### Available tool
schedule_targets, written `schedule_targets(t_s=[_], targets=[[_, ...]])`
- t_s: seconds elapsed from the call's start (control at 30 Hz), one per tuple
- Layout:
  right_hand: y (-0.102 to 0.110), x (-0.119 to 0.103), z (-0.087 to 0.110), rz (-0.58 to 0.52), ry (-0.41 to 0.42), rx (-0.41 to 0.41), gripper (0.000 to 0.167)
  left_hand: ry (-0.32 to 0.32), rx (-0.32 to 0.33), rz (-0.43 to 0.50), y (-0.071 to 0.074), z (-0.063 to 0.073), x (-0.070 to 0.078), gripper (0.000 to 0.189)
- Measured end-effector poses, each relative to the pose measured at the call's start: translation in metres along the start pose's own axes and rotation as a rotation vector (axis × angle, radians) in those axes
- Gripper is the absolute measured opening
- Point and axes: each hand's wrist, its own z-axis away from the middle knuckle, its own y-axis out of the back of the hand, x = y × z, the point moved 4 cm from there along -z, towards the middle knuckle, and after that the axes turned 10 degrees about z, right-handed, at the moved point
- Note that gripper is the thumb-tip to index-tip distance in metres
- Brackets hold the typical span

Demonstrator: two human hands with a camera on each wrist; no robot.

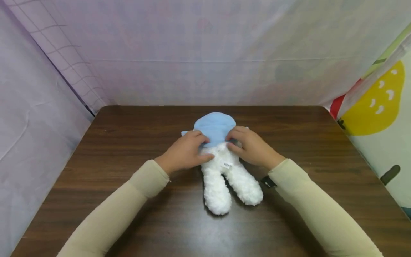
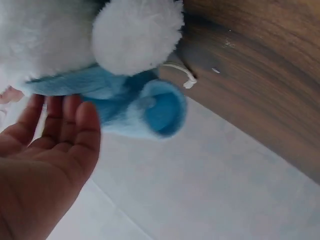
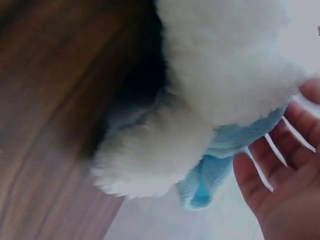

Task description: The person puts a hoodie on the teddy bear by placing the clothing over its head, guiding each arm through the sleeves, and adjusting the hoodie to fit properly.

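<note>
A white fluffy plush toy (image 1: 216,185) lies on the table, its two legs toward me and a small white tag (image 1: 227,165) on its body. Soft blue fabric (image 1: 214,125) covers its far end. My left hand (image 1: 184,150) touches the near left edge of the blue fabric, thumb apart on the white plush. On the opposite side, my right hand (image 1: 252,144) rests its fingertips by the fabric's right edge. Both wrist views show long, loosely spread fingers at the blue hem. A rounded blue piece (image 2: 165,110) sticks out past the left hand.
The brown wooden table (image 1: 128,135) has a pale cloth curtain (image 1: 192,71) behind it and another on the left. A printed sheet with a yellow shape (image 1: 379,103) hangs at the right. A small black object (image 1: 268,182) sits by the right cuff.
</note>
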Motion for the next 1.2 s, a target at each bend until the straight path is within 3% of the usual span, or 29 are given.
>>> schedule_targets(t_s=[0.1,0.2,0.37,0.5,0.7,0.97,1.07,1.2], targets=[[-0.005,-0.003,0.005,-0.038,-0.003,-0.110,0.039,0.054,-0.038,-0.054,-0.005,0.004,0.000,0.067],[-0.011,-0.005,0.008,-0.007,-0.010,-0.151,0.050,0.051,-0.023,-0.119,-0.011,0.003,0.000,0.066],[-0.017,-0.008,0.006,0.071,0.000,-0.066,0.031,-0.024,0.087,-0.185,-0.017,-0.003,0.002,0.035],[-0.013,-0.009,0.006,0.150,-0.008,0.021,0.026,-0.040,0.159,-0.206,-0.018,-0.004,0.003,0.022],[-0.008,-0.012,0.005,0.254,0.005,0.078,0.024,-0.048,0.245,-0.253,-0.020,-0.004,0.004,0.028],[-0.007,-0.021,0.002,0.310,0.028,0.100,0.033,-0.134,0.348,-0.279,-0.019,-0.001,0.002,0.033],[-0.009,-0.020,0.003,0.291,0.030,0.054,0.033,-0.165,0.293,-0.273,-0.018,-0.002,0.001,0.023],[-0.011,-0.012,0.010,0.132,0.045,-0.079,0.023,-0.208,0.113,-0.209,-0.014,0.001,-0.006,0.007]])
